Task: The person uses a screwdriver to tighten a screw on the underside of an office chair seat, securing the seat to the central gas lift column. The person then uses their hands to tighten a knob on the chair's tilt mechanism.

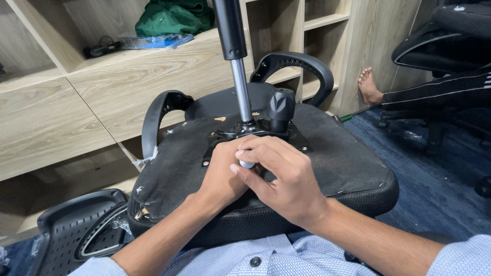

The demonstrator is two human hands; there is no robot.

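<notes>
Two hands (pixel 255 174), one upturned chair seat (pixel 348 163)

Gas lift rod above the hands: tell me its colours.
The gas lift rod is shiny silver below with a black cylinder on top, seen in the head view.

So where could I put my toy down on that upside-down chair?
The seat underside is bare on its right side, between the knob and the edge. A smaller bare patch lies at its left, beside the armrest. The middle is crowded: left hand, right hand, gas cylinder.
</notes>
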